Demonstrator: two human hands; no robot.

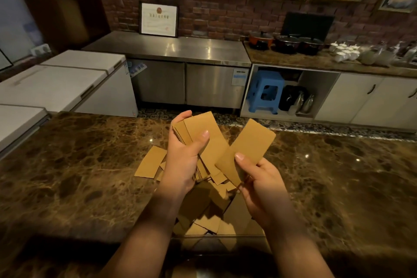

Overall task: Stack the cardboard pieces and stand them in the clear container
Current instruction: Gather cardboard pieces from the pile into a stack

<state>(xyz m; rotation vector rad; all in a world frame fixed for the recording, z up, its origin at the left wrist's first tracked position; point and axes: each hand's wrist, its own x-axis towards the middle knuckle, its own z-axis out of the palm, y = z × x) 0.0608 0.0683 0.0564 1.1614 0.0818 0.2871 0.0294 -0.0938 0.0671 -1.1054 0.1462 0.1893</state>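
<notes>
Cardboard everywhere, at the centre of the frame. The left hand (184, 160) grips a stack of cardboard pieces (204, 142), thumb pressed across the front, fingers curled behind. Just to its right, the right hand (259, 185) pinches a single cardboard piece (247, 151) by its lower end, tilted and overlapping the stack's right edge.

To add it well, I'd say the single piece wants turning parallel to the stack, then sliding under the thumb, with the edges tapped flush; the front pieces already sit a little fanned, so squaring up now would help them stand later.

Below the hands, loose cardboard pieces (151, 162) lie scattered on the marble counter (79, 176), and more lie jumbled in what looks like the clear container (222, 236) at lower centre, its near rim a faint glassy line.

The pieces are flat tan rectangles with rounded corners, matte, corrugated at the edges. The counter is glossy brown stone, veined, throwing back small points of light.
</notes>
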